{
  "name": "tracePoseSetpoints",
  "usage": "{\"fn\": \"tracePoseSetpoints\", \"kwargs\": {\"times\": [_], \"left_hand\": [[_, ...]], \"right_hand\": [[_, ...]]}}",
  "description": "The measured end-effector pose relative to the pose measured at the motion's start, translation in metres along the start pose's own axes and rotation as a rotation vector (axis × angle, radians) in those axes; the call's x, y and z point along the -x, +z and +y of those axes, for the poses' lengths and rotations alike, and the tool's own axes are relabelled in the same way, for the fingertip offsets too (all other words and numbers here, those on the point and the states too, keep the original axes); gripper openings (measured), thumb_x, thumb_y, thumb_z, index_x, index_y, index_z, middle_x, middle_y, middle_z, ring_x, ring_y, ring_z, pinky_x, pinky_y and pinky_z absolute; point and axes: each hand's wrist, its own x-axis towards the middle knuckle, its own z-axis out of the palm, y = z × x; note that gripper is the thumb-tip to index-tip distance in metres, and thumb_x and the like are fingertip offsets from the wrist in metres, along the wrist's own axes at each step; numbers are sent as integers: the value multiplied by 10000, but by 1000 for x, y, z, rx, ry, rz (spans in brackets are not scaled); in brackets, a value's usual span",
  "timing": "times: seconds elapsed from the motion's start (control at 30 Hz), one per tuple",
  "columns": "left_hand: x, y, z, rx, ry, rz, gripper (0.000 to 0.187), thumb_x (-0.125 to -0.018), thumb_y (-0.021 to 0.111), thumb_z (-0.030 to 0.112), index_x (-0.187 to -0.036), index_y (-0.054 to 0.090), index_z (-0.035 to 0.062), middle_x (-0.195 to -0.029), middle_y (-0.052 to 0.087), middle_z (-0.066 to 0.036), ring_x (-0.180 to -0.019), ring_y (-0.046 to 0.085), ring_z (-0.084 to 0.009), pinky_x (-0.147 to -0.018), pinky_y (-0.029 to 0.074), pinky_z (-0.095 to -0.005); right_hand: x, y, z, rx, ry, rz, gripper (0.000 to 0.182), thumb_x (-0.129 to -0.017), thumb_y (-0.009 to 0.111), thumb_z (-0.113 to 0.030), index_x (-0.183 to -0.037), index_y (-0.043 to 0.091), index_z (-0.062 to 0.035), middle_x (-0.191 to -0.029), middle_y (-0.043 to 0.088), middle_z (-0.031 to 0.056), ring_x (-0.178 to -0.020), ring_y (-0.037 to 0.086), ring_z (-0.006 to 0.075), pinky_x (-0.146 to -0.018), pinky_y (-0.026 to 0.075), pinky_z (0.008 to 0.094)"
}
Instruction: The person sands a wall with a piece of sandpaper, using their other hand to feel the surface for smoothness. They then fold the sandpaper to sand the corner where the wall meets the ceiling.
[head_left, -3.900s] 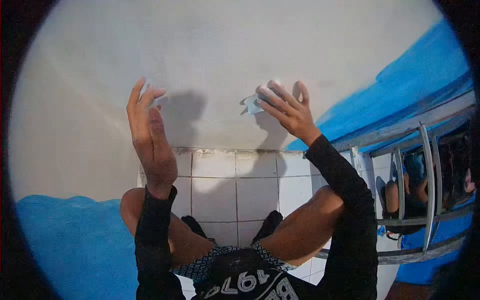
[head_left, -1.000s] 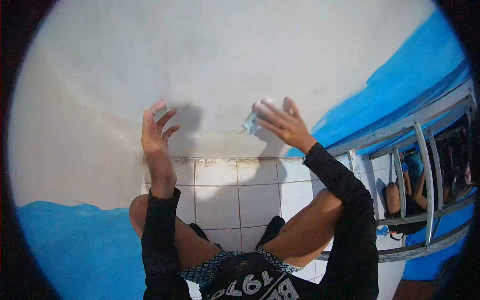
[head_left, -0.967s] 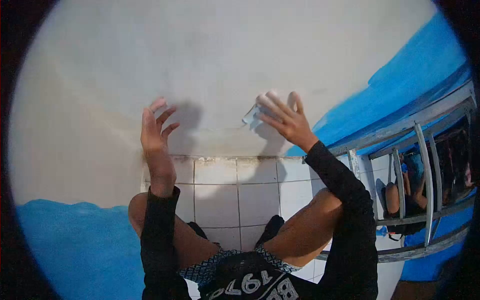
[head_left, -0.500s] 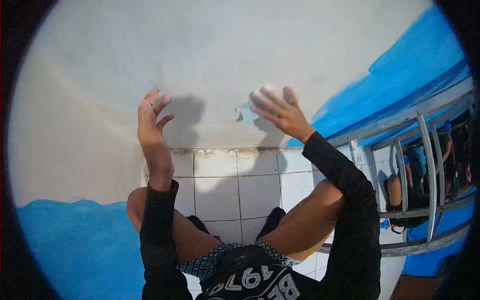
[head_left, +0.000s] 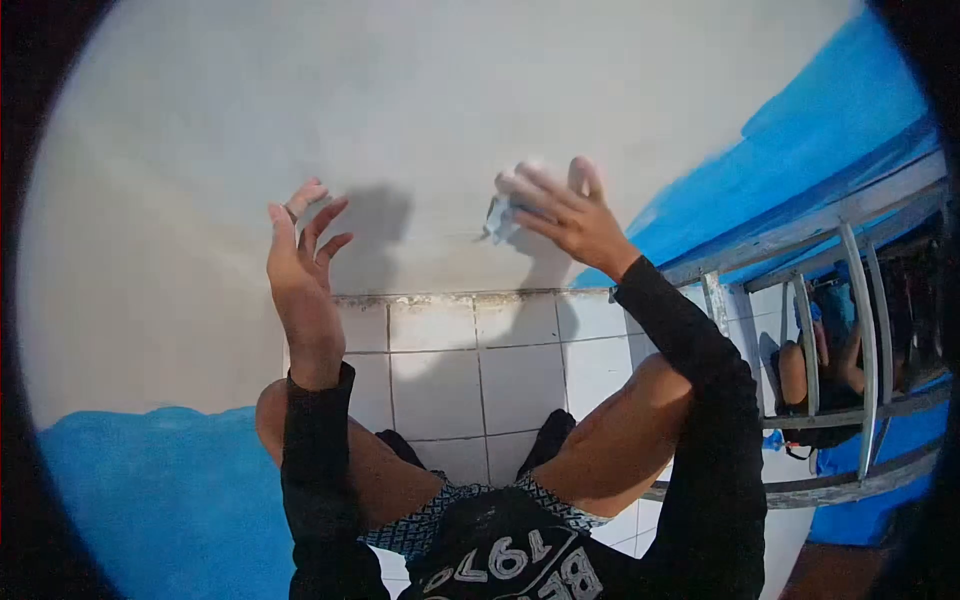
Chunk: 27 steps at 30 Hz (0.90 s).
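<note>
I squat facing a pale grey wall (head_left: pixel 430 110). My right hand (head_left: pixel 563 215) presses a small light blue-grey pad, perhaps sandpaper (head_left: pixel 500 217), flat against the wall with the fingers spread over it. My left hand (head_left: pixel 302 270) is raised to the left, edge-on near the wall, fingers apart and slightly curled, holding nothing. Both arms wear black sleeves. My bare knees (head_left: pixel 640 400) and dark shoes (head_left: pixel 548 437) show below, on the white tiled floor (head_left: pixel 440 360).
Blue paint covers the wall at the lower left (head_left: pixel 160 500) and upper right (head_left: pixel 820 130). A grey metal railing (head_left: pixel 860 330) stands at the right, with another person (head_left: pixel 820 370) sitting behind it. The wall's foot meets the tiles along a dirty seam.
My right hand has shifted the pad slightly up and down over the same patch of wall. My left hand has stayed raised, its fingers loosening and spreading a little.
</note>
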Motion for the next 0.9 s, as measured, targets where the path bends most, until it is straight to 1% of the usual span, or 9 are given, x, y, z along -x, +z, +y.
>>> {"fn": "tracePoseSetpoints", "kwargs": {"times": [0.07, 0.13, 0.27, 0.47, 0.53, 0.6, 0.67, 0.77, 0.9], "left_hand": [[3, 1, 1, 6, -16, 10, 583, -1046, 302, 515, -1273, 563, 45, -1344, 534, -144, -1223, 544, -288, -1002, 416, -447], [4, 6, 6, 13, -24, 12, 593, -1045, 299, 522, -1265, 578, 47, -1350, 538, -146, -1219, 552, -288, -990, 430, -446], [2, 5, -4, -15, 13, -28, 594, -1045, 297, 524, -1257, 589, 52, -1349, 545, -152, -1212, 561, -292, -975, 447, -441], [6, 5, -4, 12, -52, -27, 582, -1045, 315, 525, -1271, 572, 55, -1338, 562, -141, -1205, 569, -289, -963, 458, -430], [5, 6, -6, 0, -10, -76, 593, -1038, 328, 542, -1271, 565, 51, -1342, 560, -138, -1202, 571, -290, -957, 459, -428], [5, 7, -7, -11, -18, -87, 587, -1036, 342, 541, -1267, 567, 51, -1337, 564, -137, -1200, 572, -287, -953, 460, -426], [5, 7, -7, -25, -22, -98, 582, -1033, 356, 541, -1263, 568, 50, -1331, 569, -135, -1198, 573, -284, -950, 460, -423], [6, 7, -12, -150, -58, -107, 569, -1030, 376, 536, -1246, 580, 51, -1298, 594, -129, -1193, 575, -264, -956, 457, -414], [11, 5, -17, -489, 31, -392, 435, -989, 549, 423, -1234, 599, 68, -1246, 627, -126, -1165, 590, -255, -930, 484, -419]], "right_hand": [[-10, -14, 3, 14, 165, 258, 325, -864, 585, -236, -1185, 638, -238, -1527, 446, -16, -1419, 400, 174, -1083, 309, 566], [-6, -5, -1, 35, 205, 323, 340, -874, 574, -213, -1203, 626, -281, -1545, 421, -38, -1426, 390, 165, -1125, 271, 570], [13, 16, -8, 19, 48, 75, 382, -889, 572, -185, -1256, 596, -289, -1569, 376, -85, -1420, 391, 130, -1143, 262, 561], [-3, -4, -3, 50, 220, 294, 387, -897, 572, -194, -1263, 600, -316, -1506, 474, -76, -1392, 432, 140, -1183, 135, 572], [9, 11, -11, 39, 208, 232, 401, -895, 578, -204, -1290, 593, -269, -1538, 431, -68, -1413, 404, 147, -1179, 177, 569], [18, 24, -18, -126, -34, -23, 425, -896, 581, -184, -1320, 575, -202, -1577, 369, -45, -1432, 372, 162, -1166, 253, 541], [20, 34, -28, -84, -100, -64, 423, -874, 615, -188, -1294, 591, -147, -1597, 328, -21, -1440, 353, 171, -1137, 333, 525], [15, 36, -44, -343, -123, 13, 377, -862, 645, -182, -1238, 632, -147, -1571, 370, -1, -1421, 380, 181, -1124, 379, 491], [-14, 19, -63, -561, -88, 76, 298, -862, 670, -177, -1149, 687, -100, -1424, 541, 48, -1325, 488, 226, -1103, 425, 411]]}}
